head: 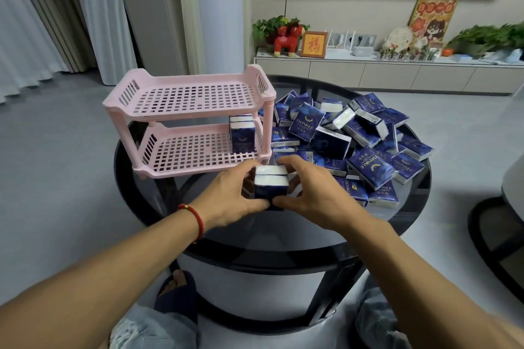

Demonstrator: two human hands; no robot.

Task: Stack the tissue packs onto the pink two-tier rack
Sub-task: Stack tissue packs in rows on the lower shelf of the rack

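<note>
Your left hand (229, 195) and right hand (309, 193) clamp two tissue packs (270, 183) together, squared for slotting; pink rack (181, 122) just beyond fingertips, pile (368, 133) beyond right hand.

We see the rack (195, 99) as matt pink plastic w/ perforated grid shelves. Tissue packs (306, 121) look like glossy dark-blue film wrap, white paper showing at the ends. Table (283, 238) top is smooth dark glass, v. reflective, black rim.
</note>
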